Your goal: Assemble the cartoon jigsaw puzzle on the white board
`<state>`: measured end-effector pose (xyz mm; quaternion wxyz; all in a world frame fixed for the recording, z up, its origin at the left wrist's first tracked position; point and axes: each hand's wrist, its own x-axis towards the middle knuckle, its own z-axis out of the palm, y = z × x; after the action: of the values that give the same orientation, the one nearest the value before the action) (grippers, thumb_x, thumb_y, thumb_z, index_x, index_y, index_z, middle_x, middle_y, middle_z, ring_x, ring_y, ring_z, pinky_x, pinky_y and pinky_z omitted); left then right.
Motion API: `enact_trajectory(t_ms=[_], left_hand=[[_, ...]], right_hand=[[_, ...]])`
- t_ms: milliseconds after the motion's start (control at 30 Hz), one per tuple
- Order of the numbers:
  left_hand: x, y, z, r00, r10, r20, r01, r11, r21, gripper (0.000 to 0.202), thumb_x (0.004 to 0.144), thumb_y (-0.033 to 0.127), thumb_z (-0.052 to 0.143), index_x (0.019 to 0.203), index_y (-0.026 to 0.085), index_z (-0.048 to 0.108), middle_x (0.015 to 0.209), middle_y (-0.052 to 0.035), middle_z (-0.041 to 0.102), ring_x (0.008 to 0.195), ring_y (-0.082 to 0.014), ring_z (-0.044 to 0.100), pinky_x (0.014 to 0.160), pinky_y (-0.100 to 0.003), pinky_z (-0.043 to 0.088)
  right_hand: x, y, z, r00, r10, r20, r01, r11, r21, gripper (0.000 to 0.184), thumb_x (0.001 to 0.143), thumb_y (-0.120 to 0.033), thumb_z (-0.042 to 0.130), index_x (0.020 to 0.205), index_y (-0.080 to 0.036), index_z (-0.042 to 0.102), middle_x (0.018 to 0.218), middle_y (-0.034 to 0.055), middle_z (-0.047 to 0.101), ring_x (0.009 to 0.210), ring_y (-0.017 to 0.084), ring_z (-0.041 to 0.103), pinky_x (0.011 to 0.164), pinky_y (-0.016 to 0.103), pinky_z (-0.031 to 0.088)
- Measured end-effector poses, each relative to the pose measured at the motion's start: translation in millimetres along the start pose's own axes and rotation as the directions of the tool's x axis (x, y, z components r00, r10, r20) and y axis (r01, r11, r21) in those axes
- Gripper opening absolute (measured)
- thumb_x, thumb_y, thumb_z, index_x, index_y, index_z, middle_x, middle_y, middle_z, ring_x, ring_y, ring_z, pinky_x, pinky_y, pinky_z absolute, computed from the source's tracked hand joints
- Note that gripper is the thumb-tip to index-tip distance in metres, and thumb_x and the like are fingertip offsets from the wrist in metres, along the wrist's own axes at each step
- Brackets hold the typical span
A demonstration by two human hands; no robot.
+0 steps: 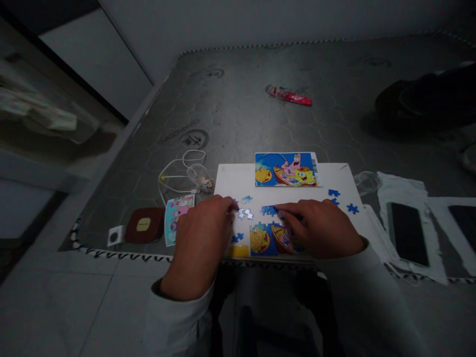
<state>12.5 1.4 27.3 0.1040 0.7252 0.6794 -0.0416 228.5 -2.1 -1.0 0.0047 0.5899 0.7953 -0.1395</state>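
My right hand (320, 225) is closed, its thumb and index finger pinching the edge of joined blue puzzle pieces (268, 210). Just below them lies a partly assembled puzzle (260, 239) with a burger and a boat in its picture; my right fingers cover its right side. My left hand (206, 230) is closed with curled fingers beside loose, silvery puzzle pieces (245, 213); what its fingertips hold, if anything, is hidden. Another loose blue piece (238, 237) lies by the puzzle's left edge. Behind both hands is a picture card (286, 169) with the cartoon scene.
A white board (234, 176) carries the puzzle, with several blue pieces (352, 208) at its right. To the left are a second card (178, 218), a brown case (144, 224) and a white cable (173, 176). A phone (408, 233) lies right; a red packet (290, 95) lies farther back.
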Motion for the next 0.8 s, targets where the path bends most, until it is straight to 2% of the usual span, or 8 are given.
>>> enact_trajectory(t_ms=[167, 400, 633, 800], left_hand=[[2, 1, 4.6, 1.0, 0.027, 0.0, -0.027, 0.999, -0.031, 0.02, 0.087, 0.032, 0.069, 0.106, 0.029, 0.072, 0.107, -0.0026, 0.074, 0.094, -0.0299, 0.069, 0.069, -0.037, 0.047], [6, 0, 12.9, 0.999, 0.048, 0.007, -0.047, 0.996, -0.071, 0.014, 0.087, 0.027, 0.067, 0.101, 0.029, 0.07, 0.103, -0.0012, 0.074, 0.091, -0.0287, 0.068, 0.07, -0.036, 0.045], [5, 2, 8.9, 0.999, 0.023, 0.039, -0.019, 0.993, -0.114, 0.012, 0.086, 0.024, 0.067, 0.097, 0.029, 0.069, 0.088, 0.0005, 0.076, 0.081, -0.0258, 0.069, 0.067, -0.033, 0.042], [8, 12, 11.6, 0.997, 0.043, -0.058, -0.059, 0.946, -0.32, 0.01, 0.089, 0.025, 0.065, 0.096, 0.029, 0.072, 0.091, 0.0045, 0.077, 0.082, -0.0217, 0.07, 0.073, -0.033, 0.044]], right_hand=[[1, 0, 2, 1.0, -0.005, -0.007, 0.005, 1.0, 0.012, 0.038, 0.1, -0.037, 0.041, 0.122, -0.031, 0.072, 0.105, 0.0054, 0.077, 0.09, 0.025, 0.07, 0.076, 0.039, 0.046], [1, -4, 0, 1.0, -0.007, 0.015, 0.006, 1.0, 0.026, 0.037, 0.099, -0.035, 0.042, 0.121, -0.031, 0.072, 0.106, 0.0044, 0.077, 0.091, 0.026, 0.07, 0.078, 0.041, 0.047], [3, -8, -1, 0.998, -0.044, 0.047, 0.044, 0.999, 0.011, 0.039, 0.1, -0.035, 0.04, 0.123, -0.029, 0.071, 0.108, 0.0069, 0.076, 0.095, 0.026, 0.07, 0.08, 0.041, 0.046], [5, -13, -3, 0.983, -0.116, 0.14, 0.118, 0.993, -0.005, 0.042, 0.102, -0.036, 0.034, 0.128, -0.03, 0.067, 0.107, 0.0074, 0.076, 0.094, 0.026, 0.07, 0.077, 0.039, 0.043]])
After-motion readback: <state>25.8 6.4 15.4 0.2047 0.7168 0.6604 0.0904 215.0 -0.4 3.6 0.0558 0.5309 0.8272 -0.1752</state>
